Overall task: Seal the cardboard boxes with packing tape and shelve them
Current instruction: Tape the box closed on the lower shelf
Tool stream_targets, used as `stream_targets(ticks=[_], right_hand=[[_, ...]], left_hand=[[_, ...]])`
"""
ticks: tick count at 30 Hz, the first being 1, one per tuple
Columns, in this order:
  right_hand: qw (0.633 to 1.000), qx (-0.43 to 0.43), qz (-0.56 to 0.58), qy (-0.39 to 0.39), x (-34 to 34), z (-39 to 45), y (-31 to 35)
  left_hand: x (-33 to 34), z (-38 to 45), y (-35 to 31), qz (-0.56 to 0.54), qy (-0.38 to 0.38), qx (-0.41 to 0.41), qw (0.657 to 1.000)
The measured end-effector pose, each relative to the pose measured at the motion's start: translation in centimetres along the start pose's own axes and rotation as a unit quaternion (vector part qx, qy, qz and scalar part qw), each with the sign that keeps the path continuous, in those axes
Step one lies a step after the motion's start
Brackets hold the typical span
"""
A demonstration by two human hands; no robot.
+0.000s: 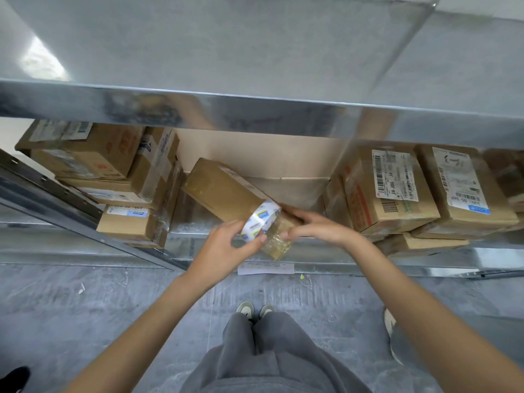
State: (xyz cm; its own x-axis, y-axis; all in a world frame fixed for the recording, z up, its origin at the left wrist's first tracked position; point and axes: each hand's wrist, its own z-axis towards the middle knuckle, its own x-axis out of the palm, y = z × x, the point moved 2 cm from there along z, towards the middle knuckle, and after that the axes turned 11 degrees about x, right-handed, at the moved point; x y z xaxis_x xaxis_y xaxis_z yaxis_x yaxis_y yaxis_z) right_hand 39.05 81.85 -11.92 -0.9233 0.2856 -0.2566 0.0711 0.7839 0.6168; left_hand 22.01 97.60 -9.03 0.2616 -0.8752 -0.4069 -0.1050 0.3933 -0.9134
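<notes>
A long brown cardboard box (224,191) lies tilted on the lower metal shelf (192,222), with its near end sticking out over the shelf edge. My left hand (226,245) grips a roll of packing tape (259,221) with a white and blue printed core, held against the box's near end. Clear tape covers that end (276,242). My right hand (314,226) presses on the box's near right corner, fingers curled over the edge.
Stacked sealed boxes fill the shelf at left (113,171) and right (397,191). An upper metal shelf (255,112) overhangs. A paper slip (265,268) lies on the grey floor below. Another person's shoe (390,321) is at the right.
</notes>
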Motion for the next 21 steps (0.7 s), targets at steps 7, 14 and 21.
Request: stream_targets(ticks=[7, 14, 21], right_hand=[[0.985, -0.093, 0.032, -0.143, -1.2, -0.8, 2.0], [0.966, -0.117, -0.053, -0.226, -0.3, 0.4, 3.4], [0.967, -0.087, -0.026, -0.239, -1.6, 2.8, 2.5]], left_hand=[[0.4, 6.2, -1.5, 0.097, 0.079, 0.036, 0.992], [1.1, 10.3, -2.3, 0.116, 0.093, 0.028, 0.989], [1.5, 12.2, -2.4, 0.067, 0.083, -0.005, 0.994]])
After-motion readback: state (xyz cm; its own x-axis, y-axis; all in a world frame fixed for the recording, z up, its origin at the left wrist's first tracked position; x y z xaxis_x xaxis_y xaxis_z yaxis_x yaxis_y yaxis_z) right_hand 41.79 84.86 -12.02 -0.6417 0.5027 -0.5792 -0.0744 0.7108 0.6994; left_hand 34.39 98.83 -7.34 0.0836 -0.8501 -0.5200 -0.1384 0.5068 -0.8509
